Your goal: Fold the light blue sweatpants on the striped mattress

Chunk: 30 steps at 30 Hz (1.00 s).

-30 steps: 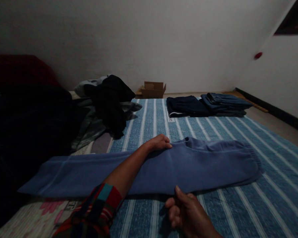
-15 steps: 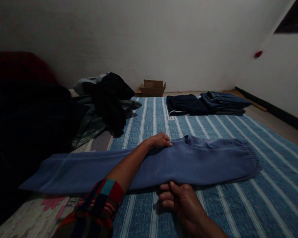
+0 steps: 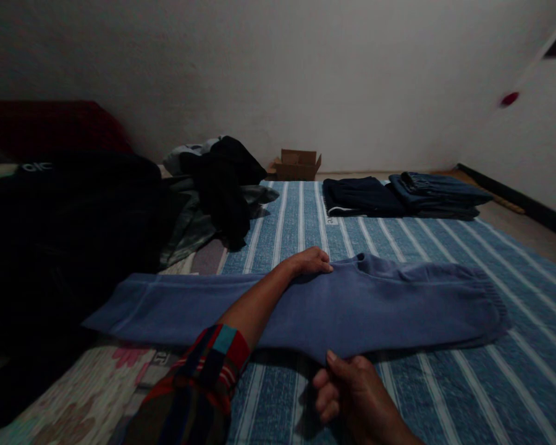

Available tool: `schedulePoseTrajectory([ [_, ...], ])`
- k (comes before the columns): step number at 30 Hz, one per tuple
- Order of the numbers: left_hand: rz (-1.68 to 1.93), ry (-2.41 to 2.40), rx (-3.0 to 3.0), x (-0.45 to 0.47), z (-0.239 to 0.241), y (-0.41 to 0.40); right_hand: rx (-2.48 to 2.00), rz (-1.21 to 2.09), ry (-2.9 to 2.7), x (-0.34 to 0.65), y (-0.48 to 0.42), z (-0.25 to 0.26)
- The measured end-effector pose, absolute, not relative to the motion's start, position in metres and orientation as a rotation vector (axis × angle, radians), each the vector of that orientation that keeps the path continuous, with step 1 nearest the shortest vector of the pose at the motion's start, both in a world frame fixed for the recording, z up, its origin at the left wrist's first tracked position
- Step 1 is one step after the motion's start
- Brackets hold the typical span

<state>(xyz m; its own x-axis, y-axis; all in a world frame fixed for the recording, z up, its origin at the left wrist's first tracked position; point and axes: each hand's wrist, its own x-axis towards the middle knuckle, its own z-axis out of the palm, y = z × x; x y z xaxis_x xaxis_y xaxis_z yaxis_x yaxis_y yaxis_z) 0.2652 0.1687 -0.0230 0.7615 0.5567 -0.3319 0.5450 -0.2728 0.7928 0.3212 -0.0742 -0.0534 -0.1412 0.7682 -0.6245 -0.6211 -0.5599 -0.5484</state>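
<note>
A pair of blue trousers [image 3: 398, 309], folded lengthwise, lies across the bed from left to right, with a ribbed, gathered band at its right end. My left hand [image 3: 311, 261] reaches over the cloth and is closed on its far edge near the middle. At the near edge, my right hand [image 3: 347, 386] pinches the fabric between thumb and fingers and draws it out into a small point. My left forearm, in a checked sleeve, hides part of the trouser leg.
Dark folded trousers [image 3: 359, 196] and a stack of folded jeans [image 3: 438, 194] sit at the far right of the striped bedsheet [image 3: 287, 232]. Loose dark clothes [image 3: 222, 185] are heaped on the left. A cardboard box [image 3: 298, 167] stands by the wall.
My right hand has closed on the near edge and pulled it slightly toward me. My left hand keeps its grip on the far edge. The view has turned slightly left.
</note>
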Motion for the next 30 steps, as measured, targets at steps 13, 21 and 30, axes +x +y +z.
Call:
schedulePoseTrajectory([
  [13, -0.024, 0.842, 2.081, 0.254, -0.016, 0.167, -1.176, 1.875, -0.126, 0.325, -0.073, -0.052],
  [21, -0.015, 0.859, 2.14, 0.224, -0.008, 0.161, -1.176, 1.911, -0.148, 0.326, -0.073, -0.054],
  [30, 0.097, 1.034, 2.347, 0.213, -0.01, 0.121, -1.23, 2.062, -0.183, 0.334, -0.079, -0.073],
])
